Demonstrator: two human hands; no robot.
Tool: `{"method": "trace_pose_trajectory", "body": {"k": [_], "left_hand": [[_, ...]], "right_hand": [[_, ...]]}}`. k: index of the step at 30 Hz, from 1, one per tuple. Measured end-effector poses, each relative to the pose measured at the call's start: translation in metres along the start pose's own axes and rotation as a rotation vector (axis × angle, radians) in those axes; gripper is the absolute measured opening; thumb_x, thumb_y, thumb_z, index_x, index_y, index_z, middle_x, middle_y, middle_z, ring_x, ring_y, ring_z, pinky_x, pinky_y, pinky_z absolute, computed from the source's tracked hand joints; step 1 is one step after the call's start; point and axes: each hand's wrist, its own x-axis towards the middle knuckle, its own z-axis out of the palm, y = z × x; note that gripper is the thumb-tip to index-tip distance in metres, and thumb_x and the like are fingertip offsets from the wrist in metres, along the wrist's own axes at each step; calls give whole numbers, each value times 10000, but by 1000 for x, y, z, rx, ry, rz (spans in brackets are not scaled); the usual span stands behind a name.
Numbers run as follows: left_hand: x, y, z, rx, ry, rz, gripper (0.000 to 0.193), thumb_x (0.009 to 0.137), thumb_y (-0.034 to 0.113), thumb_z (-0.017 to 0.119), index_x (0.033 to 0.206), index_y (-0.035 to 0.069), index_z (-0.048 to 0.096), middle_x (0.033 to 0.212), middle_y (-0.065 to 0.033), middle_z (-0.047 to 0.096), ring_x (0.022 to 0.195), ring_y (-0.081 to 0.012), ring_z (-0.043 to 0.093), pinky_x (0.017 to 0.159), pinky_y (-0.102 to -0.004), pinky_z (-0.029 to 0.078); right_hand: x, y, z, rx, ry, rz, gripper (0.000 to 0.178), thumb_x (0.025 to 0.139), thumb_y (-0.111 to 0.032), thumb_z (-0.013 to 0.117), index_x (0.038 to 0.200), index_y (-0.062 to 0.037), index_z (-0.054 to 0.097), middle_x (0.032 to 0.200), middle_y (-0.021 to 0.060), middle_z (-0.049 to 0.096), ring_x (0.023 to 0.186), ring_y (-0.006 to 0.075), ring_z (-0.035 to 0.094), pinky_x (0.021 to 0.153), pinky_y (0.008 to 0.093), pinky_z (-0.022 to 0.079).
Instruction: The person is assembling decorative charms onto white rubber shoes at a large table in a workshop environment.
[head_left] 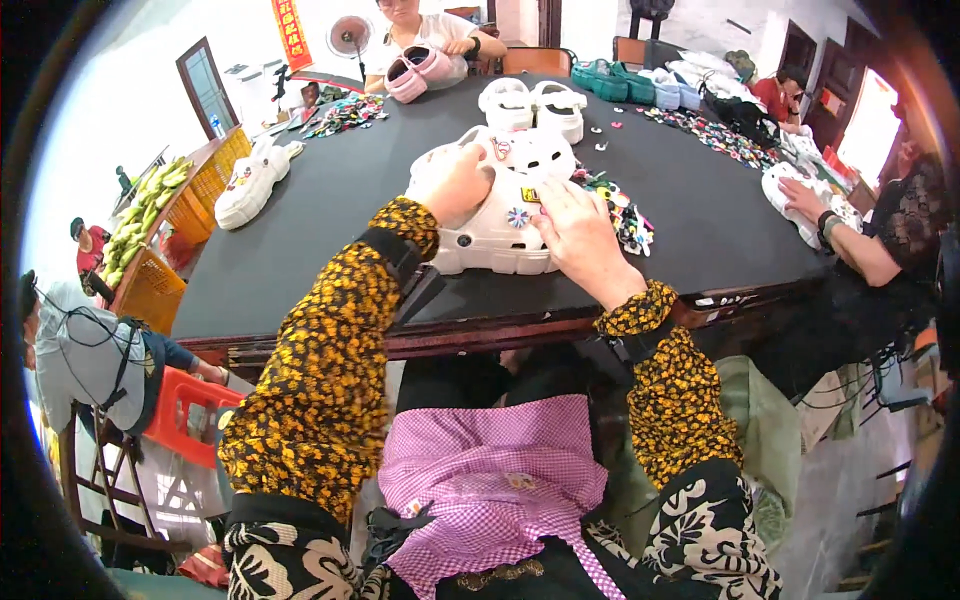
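1. White clogs (490,255): on black table (340,230), by its near edge, centre.
2. My left hand (455,185): curled on clogs; fingertips hidden, can't tell what it grips.
3. My right hand (590,238): half open, fingers extended onto clogs; can't tell if pinching anything.
4. Charm pile (634,230): on table, right of centre.

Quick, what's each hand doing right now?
Left hand: curled against the white clogs; whether it grips can't be told.
Right hand: open, touching the clogs.
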Motion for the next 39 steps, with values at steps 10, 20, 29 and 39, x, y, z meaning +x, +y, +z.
{"method": "trace_pose_trajectory", "body": {"k": [10,20,29,39], "left_hand": [[-37,-39,-53,-231,113,526,274,766,118,630,1023,23,622,1014,-164,602,954,-311,577,845,-373,455],[-42,-21,-26,-483,-346,241,412,933,367,480,1060,-2,612,932,-183,653,888,-288,615,820,-343,462],[-40,-20,-12,-444,-350,143,469,916,454,469,1010,36,659,946,-171,660,899,-271,620,825,-344,461],[-64,-37,-52,-584,334,83,210,879,168,569,989,6,645,902,-143,630,821,-249,616,731,-314,486]], "right_hand": [[0,-1,-8,27,22,-31,401,860,-252,543,1179,-8,526,1225,137,542,1154,260,480,945,403,351],[12,0,-7,6,-77,-43,346,850,-204,559,1137,-11,541,1142,171,567,1070,329,518,891,437,380],[23,0,-15,83,-102,-138,311,831,-174,568,1093,-10,594,1027,180,632,923,326,613,792,392,478],[100,24,-26,311,-328,59,352,866,-226,558,1144,-14,597,1037,200,644,906,259,647,813,326,485]]}}
